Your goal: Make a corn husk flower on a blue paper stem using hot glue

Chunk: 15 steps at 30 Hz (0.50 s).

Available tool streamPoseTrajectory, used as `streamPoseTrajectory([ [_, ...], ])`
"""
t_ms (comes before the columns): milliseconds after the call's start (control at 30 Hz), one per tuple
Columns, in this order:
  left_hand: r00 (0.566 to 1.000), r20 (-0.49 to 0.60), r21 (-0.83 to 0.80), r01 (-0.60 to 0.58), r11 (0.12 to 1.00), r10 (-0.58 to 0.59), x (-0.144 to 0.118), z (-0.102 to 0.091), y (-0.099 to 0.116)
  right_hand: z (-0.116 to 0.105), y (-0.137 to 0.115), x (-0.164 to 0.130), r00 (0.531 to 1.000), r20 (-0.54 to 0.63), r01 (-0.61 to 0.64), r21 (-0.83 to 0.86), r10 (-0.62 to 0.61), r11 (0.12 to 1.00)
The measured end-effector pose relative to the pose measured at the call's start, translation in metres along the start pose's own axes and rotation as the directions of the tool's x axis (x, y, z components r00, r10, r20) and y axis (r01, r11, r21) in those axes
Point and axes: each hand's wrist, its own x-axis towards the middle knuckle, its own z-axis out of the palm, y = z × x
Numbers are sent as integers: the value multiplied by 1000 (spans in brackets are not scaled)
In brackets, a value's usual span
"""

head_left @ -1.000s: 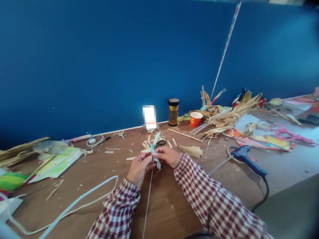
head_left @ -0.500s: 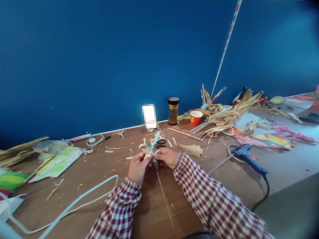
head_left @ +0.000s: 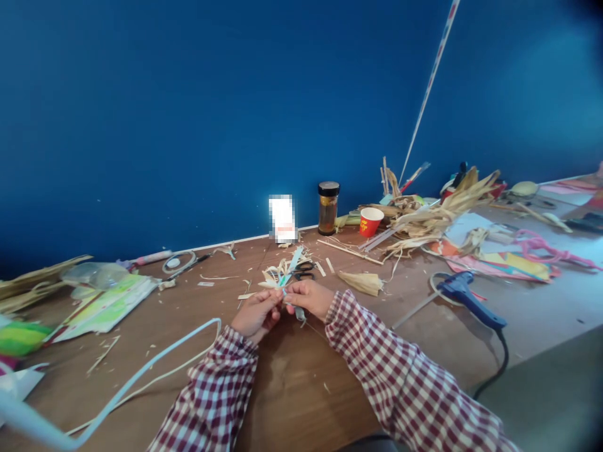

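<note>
Over the brown table point(head_left: 292, 389) both my hands meet on a small craft piece point(head_left: 288, 282) made of pale husk strips and a light green strip. My left hand point(head_left: 254, 312) pinches its near end from the left. From the right, my right hand point(head_left: 308, 296) closes its fingers around the same piece. Both sleeves are red-and-white checked. Black-handled scissors point(head_left: 304, 270) lie just beyond my hands among husk scraps.
A blue glue gun point(head_left: 466, 298) with black cord lies at the right. A dark-lidded jar point(head_left: 328, 208), a red paper cup point(head_left: 370, 222) and a pile of dried husks point(head_left: 433, 216) stand near the blue wall. A white cord point(head_left: 141, 380) curves at the left, beside paper packets point(head_left: 101, 301).
The thin wire that hung down from the piece toward me has swung right and is now out of sight. My hands have shifted slightly left and lower, still together on the piece.
</note>
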Motion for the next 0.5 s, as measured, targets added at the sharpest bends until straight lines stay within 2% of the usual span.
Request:
streamPoseTrajectory([
  [100, 996, 34, -26, 84, 996, -83, 1, -6, 1, 0, 0, -2, 999, 49, 16, -45, -14, 999],
  [167, 995, 42, -29, 96, 995, -95, 2, -8, 0, 1, 1, -1, 998, 67, 1, -25, 1, 1000],
  [233, 997, 37, -32, 76, 997, -74, 3, -7, -1, 4, 4, 0, 999, 20, -33, 44, 32, 999],
  [300, 1000, 19, -38, 23, 999, -22, 4, -3, -4, 7, 9, 4, 995, -75, -53, 119, 62, 991],
  [367, 996, -57, -42, -76, 996, 73, 5, 2, -7, 9, 13, 8, 984, -157, -55, 161, 80, 985],
  [400, 982, -126, -31, -144, 989, 140, 6, 4, -8, 10, 15, 9, 980, -181, -54, 163, 83, 985],
  [500, 905, -296, 42, -308, 950, 307, 7, 8, -9, 11, 18, 12, 971, -225, -52, 146, 84, 988],
])
